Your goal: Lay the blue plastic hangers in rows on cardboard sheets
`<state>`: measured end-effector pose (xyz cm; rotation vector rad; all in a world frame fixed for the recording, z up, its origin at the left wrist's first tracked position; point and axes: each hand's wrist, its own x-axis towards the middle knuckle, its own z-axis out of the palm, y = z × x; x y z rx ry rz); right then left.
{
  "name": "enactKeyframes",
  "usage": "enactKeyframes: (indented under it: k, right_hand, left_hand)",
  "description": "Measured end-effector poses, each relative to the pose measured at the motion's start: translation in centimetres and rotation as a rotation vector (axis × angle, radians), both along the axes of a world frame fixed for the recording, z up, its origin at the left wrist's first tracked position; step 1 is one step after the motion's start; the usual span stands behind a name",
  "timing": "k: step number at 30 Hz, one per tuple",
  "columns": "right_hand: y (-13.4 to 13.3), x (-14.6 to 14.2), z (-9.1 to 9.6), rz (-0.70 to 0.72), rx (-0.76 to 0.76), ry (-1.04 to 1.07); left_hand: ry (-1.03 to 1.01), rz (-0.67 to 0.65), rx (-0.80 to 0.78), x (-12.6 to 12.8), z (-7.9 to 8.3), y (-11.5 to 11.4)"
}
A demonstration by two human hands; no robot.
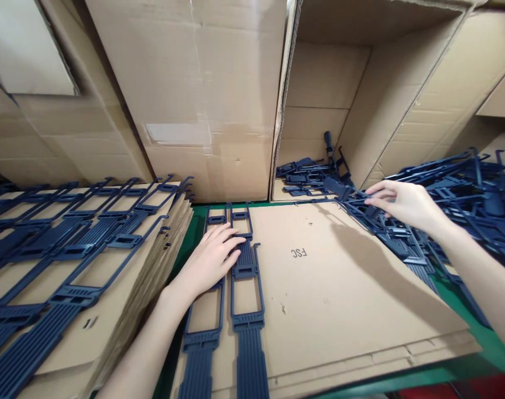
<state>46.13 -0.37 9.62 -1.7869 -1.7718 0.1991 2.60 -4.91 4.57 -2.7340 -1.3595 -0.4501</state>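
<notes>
My left hand (213, 256) lies flat with its fingers extended over navy plastic frame parts on a cardboard sheet (310, 299). Below the hand, a ribbed part (250, 354) with a rectangular loop shows beside a second similar part (198, 366). Part of both rows is hidden under my fingers. On the right, my right hand (406, 205) has thumb and fingers closed round a navy plastic part (339, 188) at the edge of a loose, tangled pile (452, 194). The fingertips overlap the pile, so the held part's full outline is unclear.
A stack of cardboard sheets (153, 299) at left carries rows of similar navy parts (98, 238). An open carton (331, 77) stands behind, with loose parts (302, 174) inside. Closed cartons (194, 88) line the back. Green surface (447, 288) shows around the sheets.
</notes>
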Motion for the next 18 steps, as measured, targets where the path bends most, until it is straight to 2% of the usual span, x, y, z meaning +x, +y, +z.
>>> enactKeyframes:
  k: [3, 6, 11, 18]
  right_hand:
    - [-2.4, -1.0, 1.2, -0.108, -0.087, -0.489]
    - [-4.6, -2.3, 1.5, -0.184, -0.199, -0.744]
    - [-6.2, -3.6, 0.6, -0.264, -0.283, -0.887]
    - [-4.8, -2.9, -0.5, -0.302, -0.288, -0.907]
  left_hand:
    - [-0.013, -0.004, 0.003, 0.0, -0.1, 0.0]
    - [-0.025, -0.004, 0.0, 0.0, -0.1, 0.0]
    - [-0.02, 0.006, -0.021, 0.1, 0.1, -0.1]
    - [-0.014, 0.017, -0.03, 0.2, 0.3, -0.3]
